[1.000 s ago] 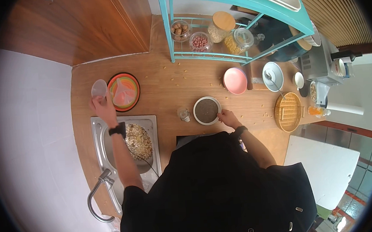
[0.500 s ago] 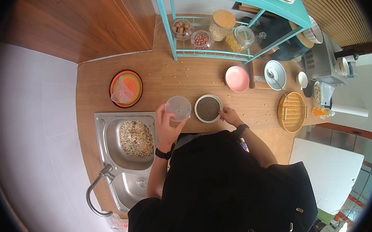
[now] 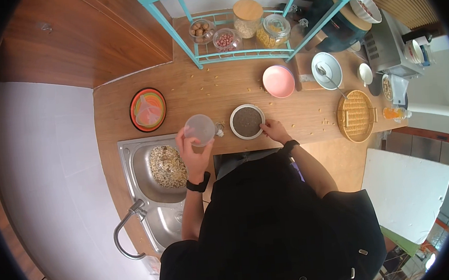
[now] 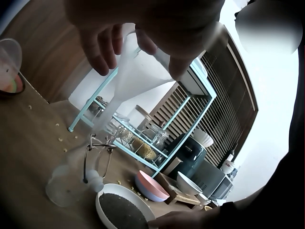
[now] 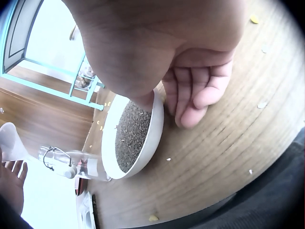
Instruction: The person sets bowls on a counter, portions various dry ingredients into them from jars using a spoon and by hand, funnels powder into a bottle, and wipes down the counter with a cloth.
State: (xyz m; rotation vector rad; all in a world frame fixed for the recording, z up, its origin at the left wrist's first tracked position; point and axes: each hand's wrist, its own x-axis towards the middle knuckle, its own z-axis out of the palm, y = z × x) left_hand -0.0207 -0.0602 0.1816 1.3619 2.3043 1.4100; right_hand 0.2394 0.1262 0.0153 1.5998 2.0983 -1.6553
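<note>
My left hand (image 3: pixel 195 156) holds a translucent plastic funnel (image 4: pixel 138 76) by its wide cone, thumb on one side and fingers on the other. The funnel points down, its spout tip right at the mouth of a clear glass swing-top bottle (image 4: pixel 66 183). That bottle stands upright on the counter, its white stopper hanging beside the neck on the wire. Just right of it is a white bowl (image 5: pixel 153 138) filled with fine dark seeds (image 3: pixel 247 121). My right hand (image 3: pixel 277 131) pinches the bowl's right rim, thumb inside and fingers curled outside.
Left lie stacked colourful plates (image 3: pixel 135 123) with another funnel (image 3: pixel 148 114). A sink (image 3: pixel 158 201) holds a heap of mixed grains (image 3: pixel 168 167). Behind stands a turquoise rack (image 3: pixel 198 61) with jars. A pink bowl (image 3: pixel 279 81), a blue bowl (image 3: pixel 327 71) and a woven tray (image 3: pixel 357 116) sit right.
My left hand has carried the funnel from beside the colourful plates rightward to the bottle. My right hand stays at the bowl's rim. The head view has shifted slightly.
</note>
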